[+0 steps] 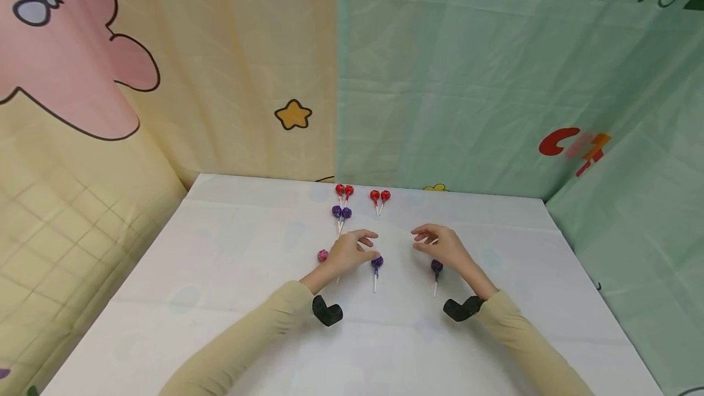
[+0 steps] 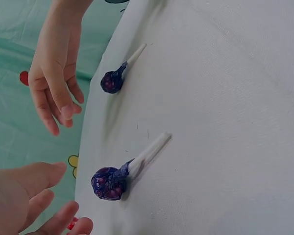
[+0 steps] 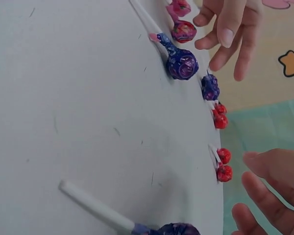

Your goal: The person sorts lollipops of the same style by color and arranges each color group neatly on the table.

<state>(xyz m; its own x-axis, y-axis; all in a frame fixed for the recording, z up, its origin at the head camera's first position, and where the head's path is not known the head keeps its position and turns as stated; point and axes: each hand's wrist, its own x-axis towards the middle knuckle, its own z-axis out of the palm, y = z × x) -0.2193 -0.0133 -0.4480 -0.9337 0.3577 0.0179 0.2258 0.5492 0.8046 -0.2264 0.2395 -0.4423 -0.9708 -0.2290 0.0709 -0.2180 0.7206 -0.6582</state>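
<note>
My left hand (image 1: 351,250) hovers over the table with fingers loosely bent and nothing in them. Close by its thumb lies a purple-wrapped lollipop (image 1: 376,263), its white stick toward me. My right hand (image 1: 444,247) is likewise relaxed and holds nothing. Beside its wrist lies another purple lollipop (image 1: 437,266), partly cut off by the lower edge of the right wrist view. In the left wrist view both the nearer lollipop (image 2: 109,183) and the farther one (image 2: 112,82) lie apart on the cloth. Pink lollipops (image 3: 183,31) lie near the left hand, which partly covers them in the head view.
Toward the back lie a pair of purple lollipops (image 1: 337,211), a red pair (image 1: 340,189) behind them and another red pair (image 1: 385,195) to the right. The white table (image 1: 220,249) ends at printed curtains (image 1: 440,78). A black wrist mount (image 1: 327,311) sits under the left wrist.
</note>
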